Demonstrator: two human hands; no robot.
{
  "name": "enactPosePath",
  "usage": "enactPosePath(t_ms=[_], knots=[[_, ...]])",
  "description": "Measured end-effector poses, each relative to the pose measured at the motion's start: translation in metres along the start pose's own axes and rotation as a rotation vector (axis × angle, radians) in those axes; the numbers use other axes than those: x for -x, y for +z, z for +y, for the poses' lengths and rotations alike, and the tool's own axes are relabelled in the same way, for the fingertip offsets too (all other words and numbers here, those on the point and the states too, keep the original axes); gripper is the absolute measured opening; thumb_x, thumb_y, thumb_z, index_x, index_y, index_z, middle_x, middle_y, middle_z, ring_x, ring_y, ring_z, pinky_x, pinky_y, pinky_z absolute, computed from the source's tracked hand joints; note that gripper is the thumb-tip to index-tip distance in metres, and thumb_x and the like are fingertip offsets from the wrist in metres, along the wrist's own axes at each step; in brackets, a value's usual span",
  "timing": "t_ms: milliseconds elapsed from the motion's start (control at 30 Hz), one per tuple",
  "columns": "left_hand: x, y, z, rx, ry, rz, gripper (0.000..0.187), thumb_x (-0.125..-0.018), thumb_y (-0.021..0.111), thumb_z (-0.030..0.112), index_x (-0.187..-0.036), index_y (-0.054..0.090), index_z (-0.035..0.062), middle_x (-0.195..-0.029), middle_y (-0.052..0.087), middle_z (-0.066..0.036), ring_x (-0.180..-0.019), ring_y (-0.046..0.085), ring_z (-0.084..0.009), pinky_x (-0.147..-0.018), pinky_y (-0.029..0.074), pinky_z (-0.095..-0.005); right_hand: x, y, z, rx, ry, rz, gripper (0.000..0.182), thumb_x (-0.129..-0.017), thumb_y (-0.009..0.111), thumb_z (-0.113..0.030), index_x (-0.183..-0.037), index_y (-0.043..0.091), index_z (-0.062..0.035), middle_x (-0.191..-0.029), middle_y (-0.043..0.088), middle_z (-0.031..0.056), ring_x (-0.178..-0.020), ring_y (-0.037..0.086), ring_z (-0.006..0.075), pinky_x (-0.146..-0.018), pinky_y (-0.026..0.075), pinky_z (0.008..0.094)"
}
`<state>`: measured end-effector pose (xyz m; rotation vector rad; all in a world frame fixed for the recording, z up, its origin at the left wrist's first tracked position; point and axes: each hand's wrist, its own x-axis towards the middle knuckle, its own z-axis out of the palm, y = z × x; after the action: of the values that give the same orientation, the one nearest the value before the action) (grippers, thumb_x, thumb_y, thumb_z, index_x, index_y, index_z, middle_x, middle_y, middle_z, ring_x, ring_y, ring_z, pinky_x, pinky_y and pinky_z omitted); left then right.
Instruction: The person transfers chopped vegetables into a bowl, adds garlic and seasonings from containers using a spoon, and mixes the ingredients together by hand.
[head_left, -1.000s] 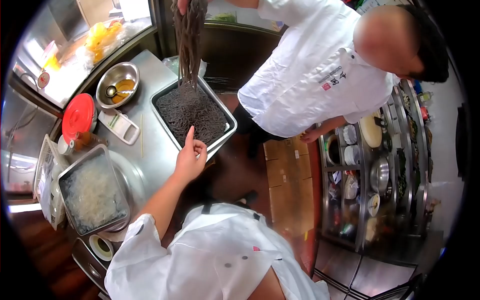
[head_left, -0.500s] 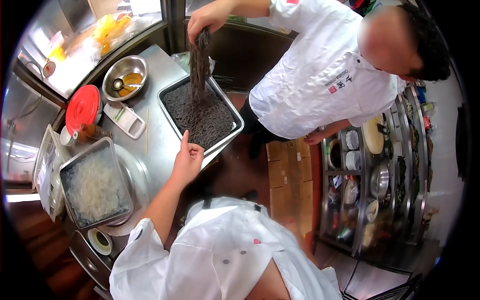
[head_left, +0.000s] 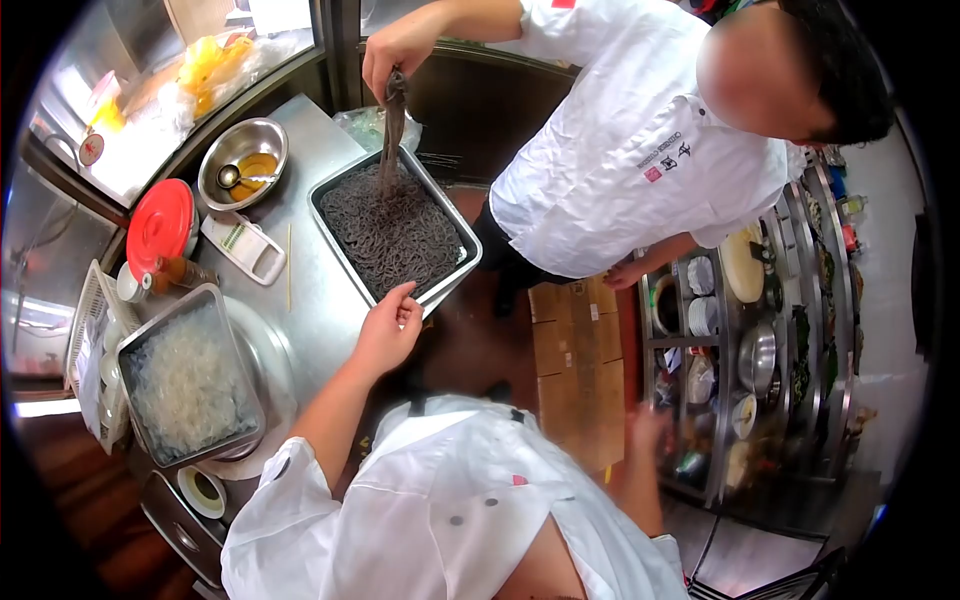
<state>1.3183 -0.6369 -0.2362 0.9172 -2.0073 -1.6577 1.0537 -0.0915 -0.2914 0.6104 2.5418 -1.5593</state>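
Two trays (head_left: 447, 283) on steel counter (head_left: 310, 310) (kitchen); left hand (head_left: 388, 325) loosely curled at tray rim; right hand (head_left: 650, 430) blurred, unreadable.

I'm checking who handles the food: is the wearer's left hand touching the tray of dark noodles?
Touching. The head view shows the left hand with fingertips resting on the near rim of the tray, clear of the dark noodles inside.
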Motion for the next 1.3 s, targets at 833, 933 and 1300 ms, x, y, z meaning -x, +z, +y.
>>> enactPosePath(t_ms=[833,933,1300], knots=[[0.016,-0.007,0.011,-0.157,0.042,0.026,0.036,-0.091,0.062,0.010,-0.124,0.059,-0.0038,-0.090,0.070,-0.012,-0.082,0.068,-0.0221,-0.077,0.055,-0.0320,0.039,-0.002,0.211,0.004,0.533,-0.668,0.016,-0.099,0.058,-0.019,-0.102,0.066,-0.0053,-0.088,0.065,0.0043,-0.078,0.061,0.0147,-0.067,0.050,0.0282],[0.012,-0.004,0.030,-0.064,0.095,0.037,0.036,-0.091,0.062,0.010,-0.124,0.059,-0.0040,-0.090,0.070,-0.012,-0.083,0.069,-0.0213,-0.077,0.055,-0.0316,0.069,-0.012,0.209,0.304,0.416,-0.593,0.013,-0.098,0.057,-0.017,-0.099,0.065,-0.0061,-0.085,0.064,0.0039,-0.073,0.059,0.0143,-0.063,0.049,0.0282],[-0.004,0.007,-0.051,-0.312,-0.107,0.023,0.032,-0.090,0.061,0.018,-0.116,0.064,-0.0003,-0.086,0.070,-0.015,-0.080,0.069,-0.0257,-0.076,0.055,-0.0357,0.061,0.003,0.185,0.010,0.359,-0.640,0.010,-0.096,0.054,-0.010,-0.091,0.062,-0.0070,-0.074,0.059,0.0022,-0.056,0.055,0.0132,-0.051,0.044,0.0270]])
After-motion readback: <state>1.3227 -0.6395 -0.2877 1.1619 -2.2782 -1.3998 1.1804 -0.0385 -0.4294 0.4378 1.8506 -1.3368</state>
